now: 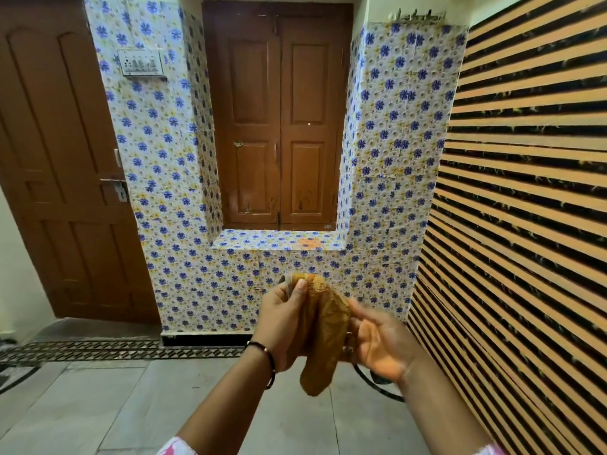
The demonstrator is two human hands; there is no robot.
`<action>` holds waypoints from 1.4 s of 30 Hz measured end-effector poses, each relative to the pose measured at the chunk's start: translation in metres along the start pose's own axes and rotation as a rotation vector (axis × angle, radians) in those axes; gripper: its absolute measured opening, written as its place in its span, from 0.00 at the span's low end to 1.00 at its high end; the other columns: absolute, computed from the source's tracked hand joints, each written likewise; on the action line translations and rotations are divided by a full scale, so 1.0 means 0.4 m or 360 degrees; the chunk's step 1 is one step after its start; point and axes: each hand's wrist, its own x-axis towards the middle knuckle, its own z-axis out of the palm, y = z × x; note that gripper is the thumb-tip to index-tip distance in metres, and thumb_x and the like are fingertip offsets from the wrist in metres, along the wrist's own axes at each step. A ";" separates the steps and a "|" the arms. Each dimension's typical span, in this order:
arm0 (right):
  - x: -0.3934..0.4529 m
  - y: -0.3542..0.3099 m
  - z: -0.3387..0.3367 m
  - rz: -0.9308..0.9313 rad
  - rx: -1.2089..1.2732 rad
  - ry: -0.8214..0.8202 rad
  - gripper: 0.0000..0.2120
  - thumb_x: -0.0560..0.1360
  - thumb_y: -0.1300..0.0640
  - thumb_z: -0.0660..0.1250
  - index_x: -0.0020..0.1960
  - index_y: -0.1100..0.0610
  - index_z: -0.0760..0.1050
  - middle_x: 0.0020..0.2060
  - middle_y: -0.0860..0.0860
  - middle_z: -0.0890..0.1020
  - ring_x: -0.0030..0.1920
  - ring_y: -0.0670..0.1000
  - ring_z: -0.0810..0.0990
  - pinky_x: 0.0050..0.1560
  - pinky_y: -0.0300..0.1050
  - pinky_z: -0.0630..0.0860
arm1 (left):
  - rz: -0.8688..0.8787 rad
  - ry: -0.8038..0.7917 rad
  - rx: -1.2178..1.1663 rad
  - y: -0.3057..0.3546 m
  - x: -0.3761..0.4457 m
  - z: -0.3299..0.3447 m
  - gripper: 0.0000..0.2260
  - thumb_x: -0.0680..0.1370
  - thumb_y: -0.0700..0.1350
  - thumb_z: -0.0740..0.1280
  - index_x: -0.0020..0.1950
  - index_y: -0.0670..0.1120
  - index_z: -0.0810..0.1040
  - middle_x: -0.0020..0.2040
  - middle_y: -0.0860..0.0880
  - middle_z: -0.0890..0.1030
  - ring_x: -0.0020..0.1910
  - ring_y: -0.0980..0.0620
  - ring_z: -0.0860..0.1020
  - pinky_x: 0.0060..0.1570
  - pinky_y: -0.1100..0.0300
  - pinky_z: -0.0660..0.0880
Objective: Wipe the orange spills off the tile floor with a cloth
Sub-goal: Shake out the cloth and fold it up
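Observation:
A crumpled cloth [323, 333], stained orange-yellow, hangs in front of me at chest height. My left hand [284, 323] pinches its top edge between thumb and fingers. My right hand [377, 343] is beside the cloth on the right, palm up and fingers spread, its fingertips touching the fabric; the palm looks orange-tinted. An orange smear [308, 243] lies on the flower-tiled ledge below the shutters. The grey tile floor [98, 405] below my arms shows no orange spill in the visible part.
A flower-tiled wall [170, 192] with a recessed ledge faces me, with brown wooden shutters [279, 126] above. A brown door [56, 159] stands at the left. A striped orange-and-black wall [525, 208] runs along the right. A dark curved object [377, 385] lies on the floor behind my right wrist.

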 end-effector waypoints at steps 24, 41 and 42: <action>-0.073 0.004 0.006 -0.1242 -0.1721 0.0979 0.16 0.70 0.58 0.73 0.45 0.39 0.72 0.47 0.43 0.75 0.46 0.44 0.76 0.39 0.36 0.76 | 0.0655 0.0086 0.1242 -0.016 -0.030 -0.095 0.17 0.74 0.38 0.69 0.58 0.54 0.77 0.52 0.55 0.76 0.50 0.59 0.77 0.46 0.63 0.79; -0.132 0.263 0.040 -0.0236 0.0161 0.0695 0.16 0.70 0.59 0.67 0.57 0.62 0.75 0.43 0.59 0.84 0.40 0.57 0.83 0.30 0.46 0.78 | 0.0068 -0.0118 0.0927 -0.167 -0.042 -0.084 0.10 0.80 0.50 0.60 0.46 0.42 0.70 0.40 0.47 0.76 0.40 0.51 0.75 0.41 0.60 0.71; -0.144 0.263 0.033 -0.0274 0.0185 0.0776 0.14 0.71 0.60 0.67 0.57 0.61 0.76 0.45 0.60 0.84 0.42 0.58 0.84 0.35 0.49 0.79 | -0.0105 -0.0179 0.0814 -0.188 -0.050 -0.087 0.10 0.80 0.51 0.60 0.47 0.44 0.70 0.43 0.46 0.78 0.42 0.49 0.77 0.42 0.56 0.72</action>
